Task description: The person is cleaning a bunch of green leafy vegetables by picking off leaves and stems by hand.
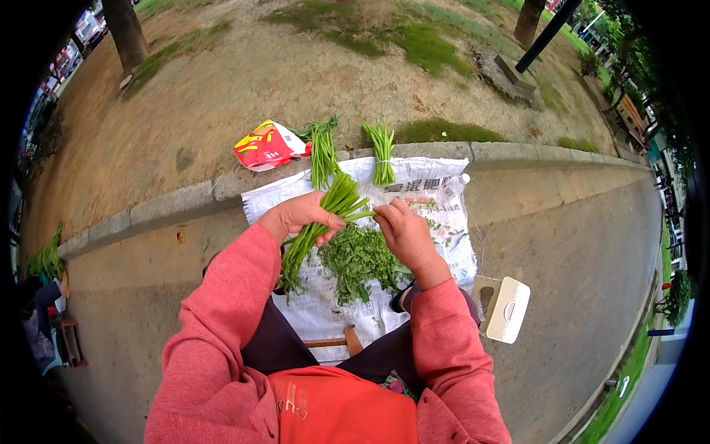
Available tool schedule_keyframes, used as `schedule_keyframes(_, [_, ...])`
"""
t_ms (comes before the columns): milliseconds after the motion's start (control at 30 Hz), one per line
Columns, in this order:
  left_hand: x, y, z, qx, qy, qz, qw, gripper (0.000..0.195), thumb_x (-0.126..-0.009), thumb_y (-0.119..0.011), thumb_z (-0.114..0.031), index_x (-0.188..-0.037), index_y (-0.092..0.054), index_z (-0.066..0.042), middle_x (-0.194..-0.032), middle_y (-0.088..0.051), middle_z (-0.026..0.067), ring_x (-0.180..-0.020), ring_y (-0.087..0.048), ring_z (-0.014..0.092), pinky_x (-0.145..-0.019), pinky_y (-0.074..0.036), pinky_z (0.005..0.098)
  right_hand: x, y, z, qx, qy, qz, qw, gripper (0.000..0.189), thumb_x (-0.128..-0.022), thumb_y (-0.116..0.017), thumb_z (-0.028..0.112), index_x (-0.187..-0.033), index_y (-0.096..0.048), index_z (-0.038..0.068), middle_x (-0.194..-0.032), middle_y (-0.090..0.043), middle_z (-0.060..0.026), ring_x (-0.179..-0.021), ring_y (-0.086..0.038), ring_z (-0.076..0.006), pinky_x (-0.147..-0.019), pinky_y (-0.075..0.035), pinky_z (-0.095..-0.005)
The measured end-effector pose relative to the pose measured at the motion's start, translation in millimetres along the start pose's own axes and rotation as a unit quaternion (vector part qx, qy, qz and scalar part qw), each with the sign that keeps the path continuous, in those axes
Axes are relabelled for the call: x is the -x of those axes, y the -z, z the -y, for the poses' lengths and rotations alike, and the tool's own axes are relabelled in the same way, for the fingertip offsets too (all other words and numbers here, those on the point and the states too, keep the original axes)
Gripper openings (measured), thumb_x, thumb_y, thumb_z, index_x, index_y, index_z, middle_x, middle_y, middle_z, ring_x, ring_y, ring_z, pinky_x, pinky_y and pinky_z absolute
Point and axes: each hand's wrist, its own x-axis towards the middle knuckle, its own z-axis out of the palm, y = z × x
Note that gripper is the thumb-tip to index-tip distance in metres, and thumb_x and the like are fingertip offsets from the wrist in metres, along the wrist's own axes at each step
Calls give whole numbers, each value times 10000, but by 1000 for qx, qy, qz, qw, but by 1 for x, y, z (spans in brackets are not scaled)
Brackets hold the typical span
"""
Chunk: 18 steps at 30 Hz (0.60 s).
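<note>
A bunch of long green leafy-vegetable stems [339,195] is gripped in my left hand [302,215], its leafy ends hanging down toward my left knee. One stem sticks out to the right, and my right hand [404,232] pinches its end between thumb and fingers. Below both hands a loose heap of green leaves [358,258] lies on a white woven sack [319,319] spread on the ground. Past the hands, a tied bundle of stems [383,152] and another bundle [323,152] rest across the sack's far edge and the kerb.
A red and yellow bag [267,147] sits on the stone kerb [502,155]. A white plastic bottle [456,185] lies near the sack's far right corner. To the right stands a cream plastic stool [508,311]. At far left another person's leg [47,302] shows beside green stems.
</note>
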Motion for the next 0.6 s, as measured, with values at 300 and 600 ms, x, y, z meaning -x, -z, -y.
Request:
schedule_keyframes(300, [8,4,0,-9,-4,-14,1000,184,-770,-693,-126,-837,-568,-8,-588,-565,73,-430,-542,130,-380,-454,260,1,-10,4,21,22,-30,999,101,-808,-560,110,-891,-565,53,-803,-553,-116,-675,-575,-337,-583,-473,-421])
schedule_keyframes(600, [2,-11,0,-53,-5,-90,995,153,-753,-690,-106,-774,-573,-11,-554,-547,66,-415,-525,127,-381,-442,265,-3,-23,-1,-3,-40,-108,993,92,-730,-597,106,-671,-561,44,-660,-546,-112,-579,-559,-325,-527,-458,-407])
